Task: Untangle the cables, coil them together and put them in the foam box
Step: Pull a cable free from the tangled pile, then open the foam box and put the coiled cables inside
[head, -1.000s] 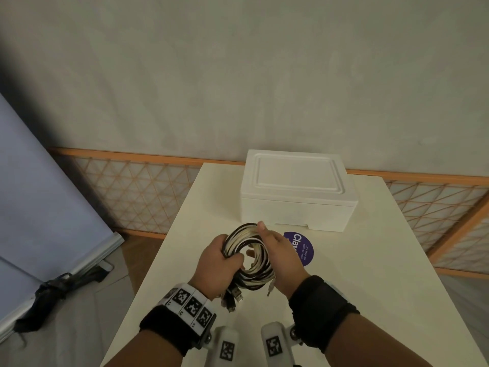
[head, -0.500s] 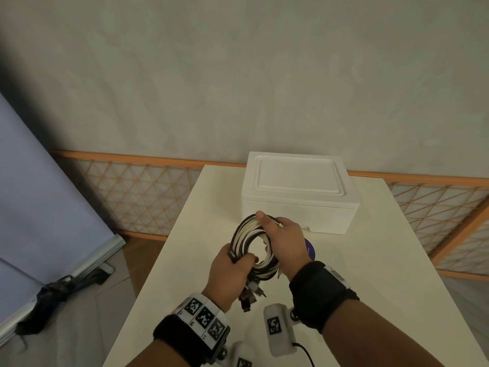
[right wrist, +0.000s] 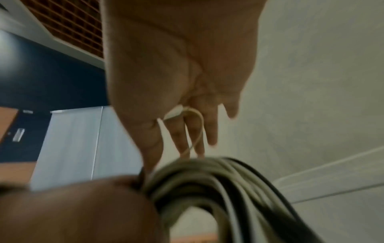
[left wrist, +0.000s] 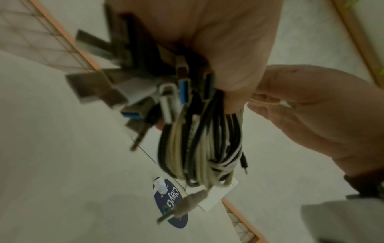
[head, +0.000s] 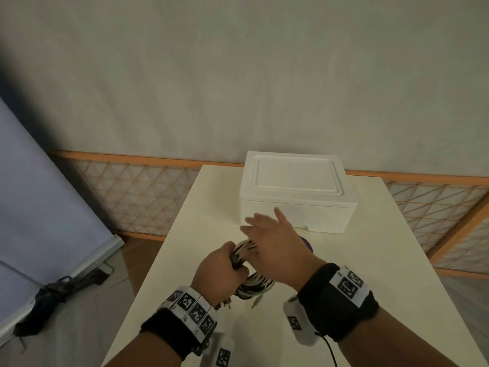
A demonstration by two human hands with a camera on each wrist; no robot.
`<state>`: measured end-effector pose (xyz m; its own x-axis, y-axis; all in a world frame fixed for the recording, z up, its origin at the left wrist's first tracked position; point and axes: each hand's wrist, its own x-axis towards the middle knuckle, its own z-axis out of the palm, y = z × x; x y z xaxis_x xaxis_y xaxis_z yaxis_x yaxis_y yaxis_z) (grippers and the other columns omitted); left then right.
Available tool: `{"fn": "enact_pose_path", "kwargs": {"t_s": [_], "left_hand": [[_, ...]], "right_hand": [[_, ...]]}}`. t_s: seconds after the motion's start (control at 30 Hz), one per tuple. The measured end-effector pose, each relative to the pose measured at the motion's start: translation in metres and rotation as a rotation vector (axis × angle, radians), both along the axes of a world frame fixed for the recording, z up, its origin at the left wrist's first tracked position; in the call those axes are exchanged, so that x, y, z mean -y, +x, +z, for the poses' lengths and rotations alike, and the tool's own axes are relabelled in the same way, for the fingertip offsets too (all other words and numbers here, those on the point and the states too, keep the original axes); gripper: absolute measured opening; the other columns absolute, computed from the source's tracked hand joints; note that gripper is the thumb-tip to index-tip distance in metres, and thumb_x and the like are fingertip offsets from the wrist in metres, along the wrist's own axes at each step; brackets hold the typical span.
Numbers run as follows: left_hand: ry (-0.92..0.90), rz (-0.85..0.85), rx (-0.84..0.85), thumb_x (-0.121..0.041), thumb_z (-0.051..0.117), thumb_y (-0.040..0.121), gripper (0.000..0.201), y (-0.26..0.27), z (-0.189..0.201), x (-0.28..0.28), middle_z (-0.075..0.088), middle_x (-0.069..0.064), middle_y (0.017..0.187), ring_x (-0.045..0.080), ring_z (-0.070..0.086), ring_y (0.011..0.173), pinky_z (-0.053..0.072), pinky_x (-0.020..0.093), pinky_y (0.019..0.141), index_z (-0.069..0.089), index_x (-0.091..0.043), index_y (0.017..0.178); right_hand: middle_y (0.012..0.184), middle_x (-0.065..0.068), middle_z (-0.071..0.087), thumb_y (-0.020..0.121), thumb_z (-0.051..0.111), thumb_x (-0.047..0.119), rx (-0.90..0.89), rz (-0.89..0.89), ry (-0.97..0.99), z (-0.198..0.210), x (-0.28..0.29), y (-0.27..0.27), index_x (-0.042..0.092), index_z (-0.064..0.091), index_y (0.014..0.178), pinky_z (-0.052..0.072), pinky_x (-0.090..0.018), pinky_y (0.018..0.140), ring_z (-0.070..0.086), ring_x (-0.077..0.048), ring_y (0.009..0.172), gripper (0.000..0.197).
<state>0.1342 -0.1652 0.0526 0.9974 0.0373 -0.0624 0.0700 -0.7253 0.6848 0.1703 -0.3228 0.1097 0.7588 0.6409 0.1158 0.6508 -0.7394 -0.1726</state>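
While left hand (head: 221, 271) grips coiled cables (head: 255, 286), right hand (head: 275, 239) fingers spread, wrist view shows plugs (left wrist: 166, 92).

The right hand (right wrist: 178, 69) reaches out flat with its fingers (right wrist: 209, 131) straight, and a thin pale cable end (right wrist: 192, 129) loops loosely across them. Below it a blurred coil of black and white cables (right wrist: 224, 182) arcs up, gripped at its left by what seems to be the left hand (right wrist: 72, 212). Behind stands a pale wall (right wrist: 311, 82).
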Motion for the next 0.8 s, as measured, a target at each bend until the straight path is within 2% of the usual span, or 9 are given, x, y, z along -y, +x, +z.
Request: {"fn": "enact_pose_path", "kwargs": {"t_s": [0.07, 0.17, 0.23, 0.33, 0.43, 0.53, 0.6, 0.67, 0.8], "left_hand": [[0.150, -0.074, -0.001, -0.039, 0.051, 0.074, 0.020, 0.002, 0.001, -0.001, 0.055, -0.005, 0.070, 0.018, 0.055, 0.067, 0.044, 0.033, 0.061, 0.042, -0.023, 0.081], [0.328, -0.091, -0.007, -0.034, 0.054, 0.078, 0.021, 0.002, 0.001, -0.007, 0.055, -0.008, 0.075, 0.021, 0.062, 0.077, 0.050, 0.034, 0.068, 0.044, -0.022, 0.092], [0.355, -0.095, 0.016, -0.031, 0.056, 0.079, 0.024, 0.000, 0.002, -0.007, 0.058, -0.006, 0.077, 0.021, 0.063, 0.080, 0.050, 0.033, 0.068, 0.048, -0.020, 0.099], [0.165, -0.063, 0.026, -0.024, 0.057, 0.075, 0.024, -0.002, 0.008, -0.004, 0.059, -0.005, 0.073, 0.018, 0.059, 0.071, 0.046, 0.031, 0.061, 0.051, -0.020, 0.098], [-0.080, -0.013, -0.003, -0.024, 0.055, 0.070, 0.025, -0.004, 0.014, 0.001, 0.062, -0.002, 0.074, 0.018, 0.060, 0.070, 0.049, 0.037, 0.066, 0.055, -0.021, 0.094], [-0.166, 0.016, 0.041, -0.029, 0.051, 0.063, 0.022, -0.007, 0.012, 0.002, 0.057, -0.001, 0.066, 0.019, 0.053, 0.061, 0.046, 0.037, 0.061, 0.053, -0.017, 0.082], [-0.171, 0.014, 0.060, -0.029, 0.052, 0.063, 0.019, -0.008, 0.010, 0.003, 0.052, 0.001, 0.062, 0.020, 0.048, 0.058, 0.041, 0.035, 0.057, 0.047, -0.015, 0.075], [-0.184, 0.029, 0.081, -0.028, 0.052, 0.063, 0.019, -0.009, 0.010, 0.002, 0.050, 0.001, 0.062, 0.021, 0.047, 0.058, 0.038, 0.033, 0.056, 0.046, -0.014, 0.074], [-0.283, 0.145, 0.079, -0.018, 0.060, 0.072, 0.010, -0.006, 0.010, 0.003, 0.057, 0.008, 0.069, 0.018, 0.050, 0.061, 0.042, 0.032, 0.059, 0.054, -0.013, 0.079]], "right_hand": [[0.154, 0.006, 0.029, 0.087, 0.057, 0.049, -0.275, 0.068, 0.055, 0.012, 0.004, -0.005, 0.027, 0.037, 0.144, -0.005, -0.042, 0.119, 0.018, -0.008, 0.144, 0.065], [0.145, 0.013, 0.043, 0.083, 0.066, 0.046, -0.801, 0.023, 0.516, 0.029, 0.009, -0.002, 0.035, 0.050, 0.134, 0.018, -0.029, 0.116, 0.034, -0.001, 0.134, 0.054], [0.140, 0.012, 0.050, 0.085, 0.056, 0.058, -0.758, -0.055, 0.537, 0.021, 0.004, 0.006, 0.032, 0.055, 0.131, 0.028, -0.029, 0.112, 0.042, -0.004, 0.130, 0.053], [0.130, 0.006, 0.060, 0.080, 0.032, 0.079, -0.548, -0.079, 0.278, -0.007, -0.006, 0.012, 0.024, 0.058, 0.126, 0.039, -0.036, 0.105, 0.053, -0.011, 0.120, 0.077], [0.087, 0.003, 0.070, 0.069, 0.045, 0.080, -0.508, -0.204, 0.519, -0.027, -0.007, 0.009, 0.018, 0.068, 0.092, 0.052, -0.036, 0.080, 0.063, -0.010, 0.082, 0.071], [0.054, -0.001, 0.047, 0.064, 0.048, 0.082, -0.537, -0.431, 0.764, -0.036, -0.009, 0.008, 0.007, 0.045, 0.060, 0.040, -0.032, 0.056, 0.044, -0.015, 0.051, 0.076], [0.056, -0.006, 0.040, 0.060, 0.048, 0.088, -0.624, -0.505, 0.884, -0.042, -0.009, 0.004, 0.004, 0.042, 0.060, 0.036, -0.032, 0.058, 0.040, -0.015, 0.053, 0.084], [0.063, -0.016, 0.053, 0.060, 0.051, 0.086, -0.696, -0.489, 0.976, -0.048, -0.007, -0.001, -0.004, 0.054, 0.072, 0.046, -0.038, 0.063, 0.052, -0.018, 0.059, 0.091], [0.073, -0.013, 0.069, 0.064, 0.055, 0.076, -0.665, -0.450, 1.015, -0.046, -0.011, -0.007, 0.003, 0.066, 0.078, 0.053, -0.039, 0.072, 0.063, -0.019, 0.064, 0.075]]}}
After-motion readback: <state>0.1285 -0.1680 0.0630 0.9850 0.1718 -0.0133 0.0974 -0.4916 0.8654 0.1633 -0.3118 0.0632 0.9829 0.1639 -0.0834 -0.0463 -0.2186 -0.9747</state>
